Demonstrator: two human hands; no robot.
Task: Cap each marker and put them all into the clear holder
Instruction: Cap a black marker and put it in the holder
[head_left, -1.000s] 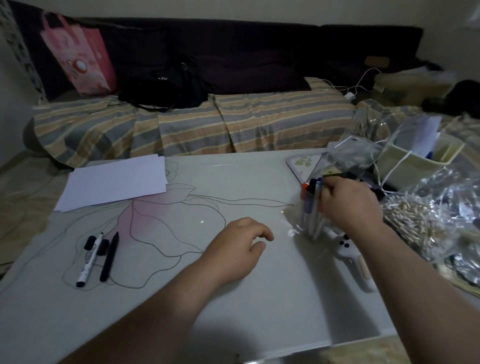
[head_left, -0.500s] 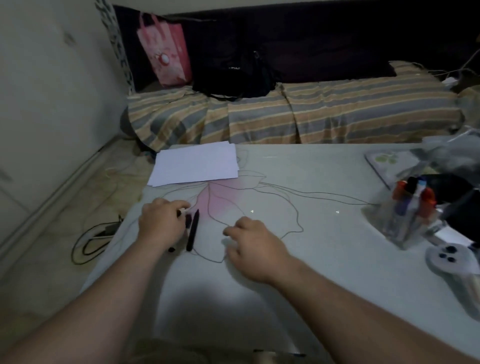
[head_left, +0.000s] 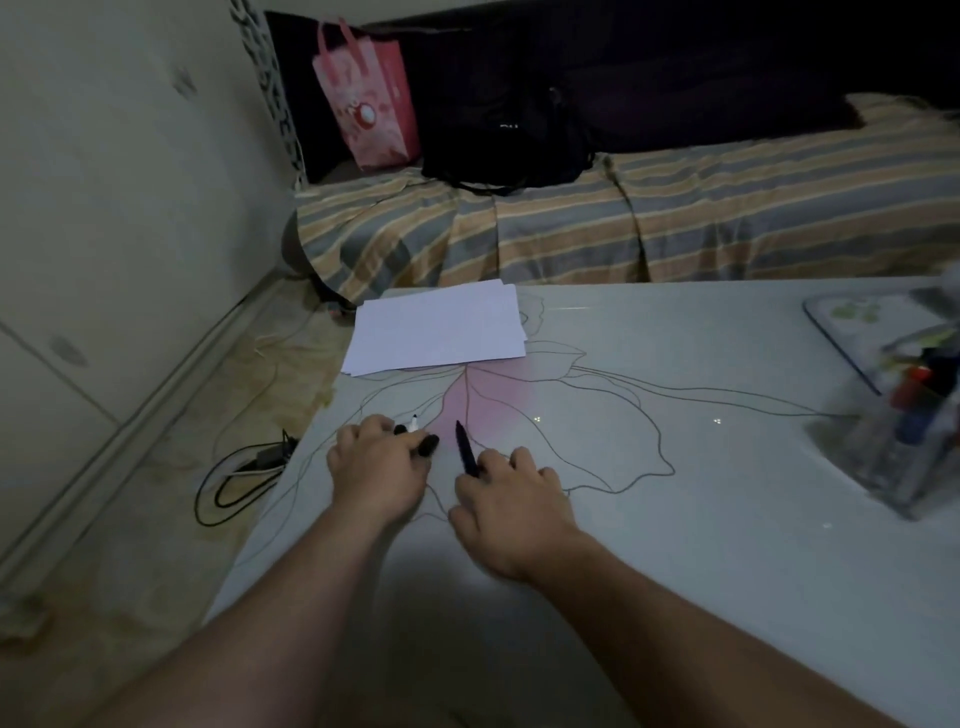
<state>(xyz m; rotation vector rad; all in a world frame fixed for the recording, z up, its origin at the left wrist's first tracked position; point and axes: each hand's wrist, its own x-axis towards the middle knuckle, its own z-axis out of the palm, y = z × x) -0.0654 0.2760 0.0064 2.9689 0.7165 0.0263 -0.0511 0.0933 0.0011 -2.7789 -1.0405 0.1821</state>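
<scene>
On the white table (head_left: 675, 519), my left hand (head_left: 376, 470) curls over a white marker (head_left: 414, 423), whose uncapped tip pokes out past the fingers. Two black caps (head_left: 428, 445) show beside its knuckles. A thin black marker (head_left: 465, 447) lies just to the right, tip pointing away. My right hand (head_left: 511, 501) pinches its near end between thumb and forefinger. The clear holder (head_left: 904, 447) stands blurred at the table's far right edge, with red, blue and black capped markers upright inside it.
A stack of white paper (head_left: 439, 327) lies at the table's far left corner. A patterned tray (head_left: 836, 325) sits behind the holder. Off the table's left edge, a cable and adapter (head_left: 249, 467) lie on the floor. A striped couch (head_left: 675, 223) runs behind.
My right hand left the holder and came across to the black marker. My left hand reached left onto the white marker and caps. The view swung left.
</scene>
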